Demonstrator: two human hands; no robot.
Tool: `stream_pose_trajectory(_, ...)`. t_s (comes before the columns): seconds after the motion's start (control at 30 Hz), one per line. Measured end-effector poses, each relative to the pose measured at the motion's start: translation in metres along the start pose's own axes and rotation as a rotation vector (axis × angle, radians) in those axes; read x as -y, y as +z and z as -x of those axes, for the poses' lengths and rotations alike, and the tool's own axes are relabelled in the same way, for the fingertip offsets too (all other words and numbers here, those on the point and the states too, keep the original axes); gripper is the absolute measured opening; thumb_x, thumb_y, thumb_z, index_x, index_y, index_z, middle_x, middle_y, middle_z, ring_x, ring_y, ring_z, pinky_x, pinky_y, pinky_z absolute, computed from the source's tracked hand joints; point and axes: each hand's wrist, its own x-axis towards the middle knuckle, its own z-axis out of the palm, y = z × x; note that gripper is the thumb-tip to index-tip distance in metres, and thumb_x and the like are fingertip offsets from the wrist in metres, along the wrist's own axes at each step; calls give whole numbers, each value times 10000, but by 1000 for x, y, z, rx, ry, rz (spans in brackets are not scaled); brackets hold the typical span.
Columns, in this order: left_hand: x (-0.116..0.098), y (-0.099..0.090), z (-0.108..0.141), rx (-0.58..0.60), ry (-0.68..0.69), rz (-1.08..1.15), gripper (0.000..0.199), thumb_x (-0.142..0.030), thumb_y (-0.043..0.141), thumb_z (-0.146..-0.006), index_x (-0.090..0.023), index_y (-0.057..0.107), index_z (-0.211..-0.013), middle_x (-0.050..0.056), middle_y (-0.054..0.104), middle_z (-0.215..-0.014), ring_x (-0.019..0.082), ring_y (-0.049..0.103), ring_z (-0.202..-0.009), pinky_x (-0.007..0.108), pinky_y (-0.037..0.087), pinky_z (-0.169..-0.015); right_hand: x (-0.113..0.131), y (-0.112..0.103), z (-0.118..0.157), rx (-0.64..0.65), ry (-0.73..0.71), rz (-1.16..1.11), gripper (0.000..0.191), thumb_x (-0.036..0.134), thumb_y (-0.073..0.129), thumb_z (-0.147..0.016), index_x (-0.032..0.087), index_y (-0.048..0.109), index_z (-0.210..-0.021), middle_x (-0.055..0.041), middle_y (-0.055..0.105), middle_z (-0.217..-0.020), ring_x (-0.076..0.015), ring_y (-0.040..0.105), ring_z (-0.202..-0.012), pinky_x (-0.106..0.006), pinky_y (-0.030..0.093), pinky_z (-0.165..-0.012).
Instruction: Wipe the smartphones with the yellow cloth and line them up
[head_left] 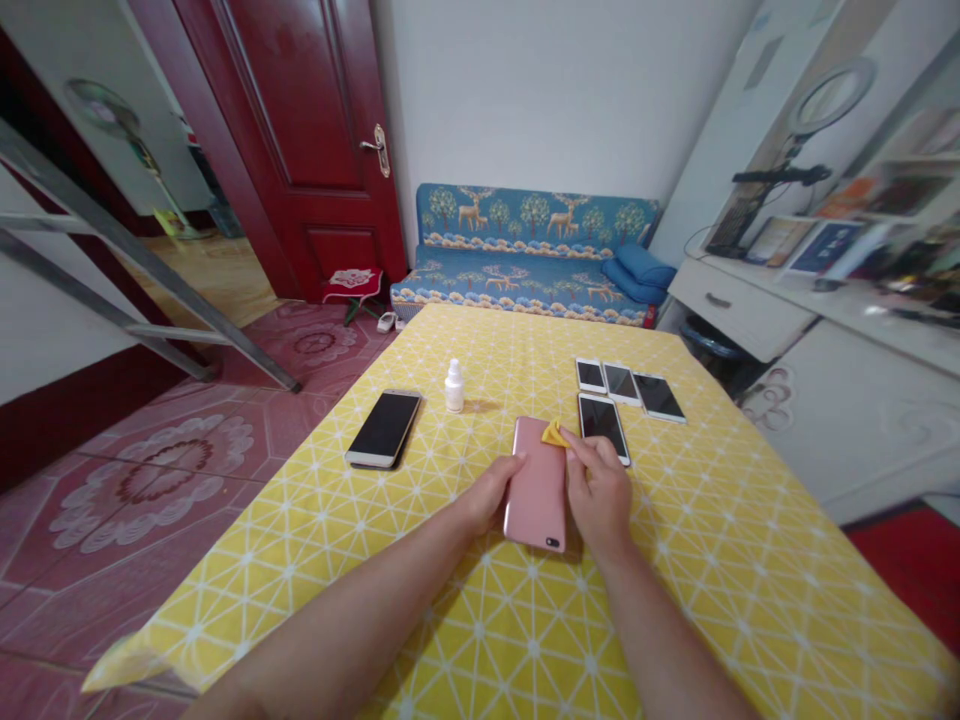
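Note:
A rose-pink smartphone point(534, 490) is back side up over the table, its camera at the near right corner. My left hand point(489, 492) grips its left edge, thumb on the back and the other fingers hidden beneath. Between the fingertips of my right hand point(602, 488) is a small folded yellow cloth point(554, 434), pressed against the phone's far right corner. A white smartphone point(604, 428) with a dark screen lies just beyond my right hand. To the left stand a small white bottle point(454, 387) and another dark-screened smartphone point(385, 430).
Three more phones lie side by side farther back, among them a white one point(658, 396). A yellow patterned tablecloth point(480, 630) covers the table. Behind it is a blue sofa point(517, 275); a white cabinet point(847, 390) stands at right, a metal ladder point(150, 270) at left.

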Motion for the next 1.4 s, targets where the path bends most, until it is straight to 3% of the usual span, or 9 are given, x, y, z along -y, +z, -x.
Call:
stream_pose_trajectory(0.17,4,-6,-2,118,55,-96,342,-423,666,-791,-106,708,-911,115,716,-829,258,651,-800,319,457,-720,0,-1,0,78,-68,94,356,188,429,-930,246,664,-1191,-51,565,-897,-175,554,-806,-328,453,-721)
stream_pose_trajectory(0.3,5,-7,-6,145,75,-82,411,-495,643,-803,-121,705,-962,121,716,-854,265,655,-870,328,473,-763,8,0,0,136,-147,135,326,178,464,-921,265,695,-1132,-46,574,-898,-182,558,-836,-342,417,-745)
stream_pose_trajectory(0.47,3,-5,-12,56,65,4,525,-594,564,-821,-120,686,-1011,140,714,-941,242,669,-841,329,501,-751,20,2,2,187,-193,92,333,130,482,-892,258,701,-1107,-39,588,-895,-179,559,-862,-343,391,-776)
stream_pose_trajectory(0.63,-5,-5,-13,-11,83,80,482,-560,487,-879,-117,673,-849,84,684,-717,169,615,-585,269,467,-581,32,-1,4,190,-245,18,313,105,515,-847,271,730,-1003,-20,574,-817,-161,544,-799,-334,375,-768)
stream_pose_trajectory(0.77,-10,-5,-15,-74,60,167,453,-497,444,-918,-102,662,-879,98,691,-734,190,637,-627,286,483,-604,38,-5,5,188,-313,-38,287,77,561,-779,265,737,-905,-8,555,-769,-156,530,-763,-338,373,-769)
stream_pose_trajectory(0.93,-18,-9,-18,-197,78,383,292,-290,425,-957,-75,620,-992,89,703,-777,163,661,-665,274,521,-705,35,-7,5,94,-358,-93,321,45,573,-765,239,709,-982,-21,592,-820,-166,560,-803,-356,408,-789)
stream_pose_trajectory(1.13,-25,-11,-17,-183,2,434,252,-229,434,-956,-56,616,-960,75,680,-688,136,639,-559,217,514,-560,34,-2,9,63,-425,-147,365,29,602,-783,238,668,-1075,-30,630,-864,-167,577,-827,-367,463,-820)
stream_pose_trajectory(1.27,-24,-6,-14,-182,41,398,218,-183,452,-939,-68,628,-997,73,695,-730,145,658,-622,248,542,-648,32,-2,10,-59,-318,-141,352,38,605,-787,243,669,-1066,-50,627,-923,-191,594,-877,-374,477,-810)
stream_pose_trajectory(1.4,-20,-3,-10,-176,107,334,104,-162,564,-877,-98,644,-894,59,705,-765,133,656,-657,241,538,-690,32,-3,9,-109,-168,-257,317,35,554,-827,220,652,-1066,-63,623,-960,-196,599,-921,-362,489,-812)
